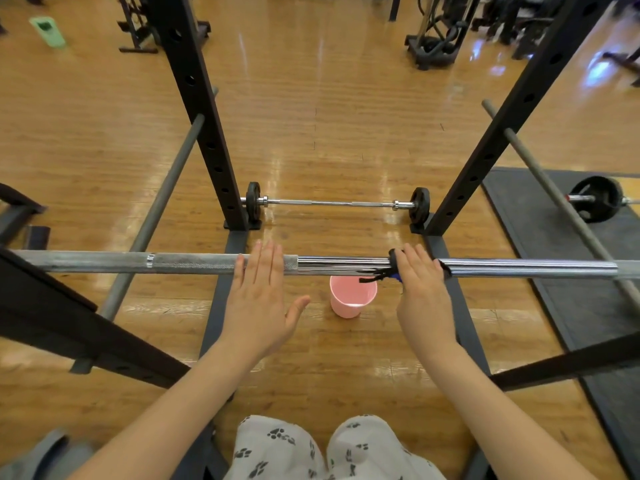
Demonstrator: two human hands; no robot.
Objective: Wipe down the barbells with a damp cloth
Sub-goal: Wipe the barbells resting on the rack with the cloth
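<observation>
barbell wipe: both hands on the racked bar

barbell [346, 265] lies across the rack. left hand [258, 292] flat on its knurled part, fingers straight. right hand [420, 289] presses a dark cloth [393, 268] onto the smooth part, fingers curled over. pink cup [351, 301] on floor below the barbell.

Barbell [346, 265] metal, part knurled, part glossy; floor [346, 98] seemingly varnished wood.

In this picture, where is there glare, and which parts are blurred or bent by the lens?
Head view: glare streaks lie on the glossy wooden floor and the chrome barbell shaft; far gym machines look soft; the wide lens splays the black rack uprights outward.
</observation>
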